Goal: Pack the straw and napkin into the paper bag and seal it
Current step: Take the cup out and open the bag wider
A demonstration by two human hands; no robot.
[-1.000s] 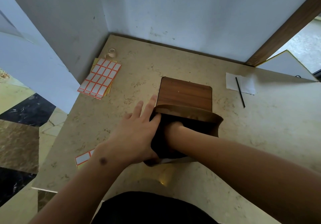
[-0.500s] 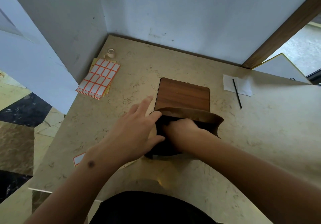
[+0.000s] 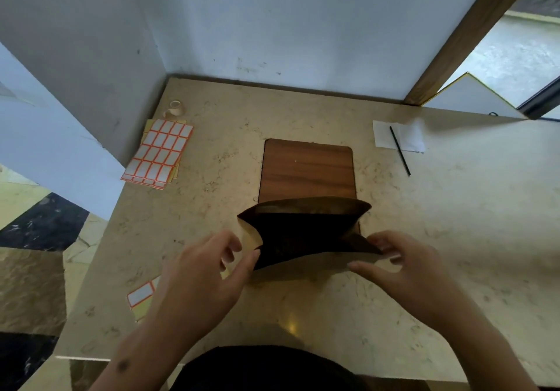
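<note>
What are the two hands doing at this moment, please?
Left hand: pinching the left corner of the paper bag mouth.
Right hand: pinching the bag's right corner, holding the mouth open.

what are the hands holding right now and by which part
Both hold the paper bag at its open mouth: the left hand pinches the near left corner of the rim, the right hand the near right corner.
</note>
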